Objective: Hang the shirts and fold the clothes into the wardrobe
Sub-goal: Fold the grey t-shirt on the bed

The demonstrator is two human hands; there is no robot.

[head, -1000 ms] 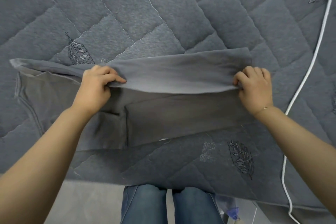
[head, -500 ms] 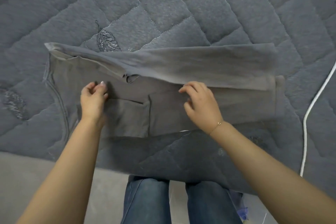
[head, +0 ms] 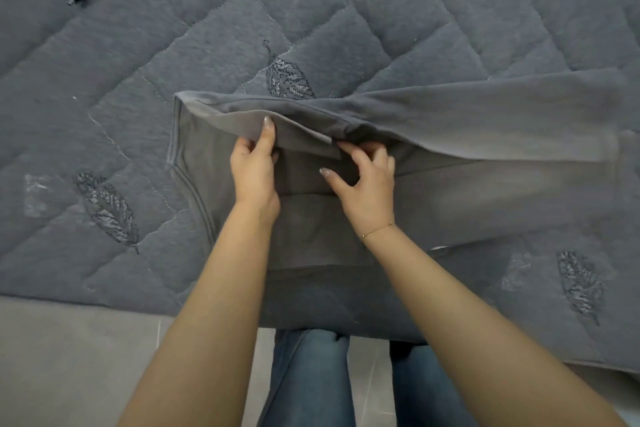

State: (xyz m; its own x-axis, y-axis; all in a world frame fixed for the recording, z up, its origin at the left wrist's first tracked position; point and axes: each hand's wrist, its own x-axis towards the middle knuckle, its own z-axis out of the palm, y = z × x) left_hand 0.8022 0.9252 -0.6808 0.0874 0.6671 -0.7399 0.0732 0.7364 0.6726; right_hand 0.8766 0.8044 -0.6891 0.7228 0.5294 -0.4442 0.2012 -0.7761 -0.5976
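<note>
I am watching a grey shirt (head: 450, 198) lying mid-frame on the quilted bed (head: 311, 10), my left hand (head: 254, 166) pinching its folded sleeve edge, my right hand (head: 363, 184) curling onto cloth beside it; loosening either could be letting the fold slide open

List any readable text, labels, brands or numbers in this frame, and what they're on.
None readable.
Grey shirt: no print or brand visible; a small white speck at its lower edge may be a tag, too small to tell.
Quilt: only stitched leaf motifs, no lettering.
Jeans: no label visible.
</note>
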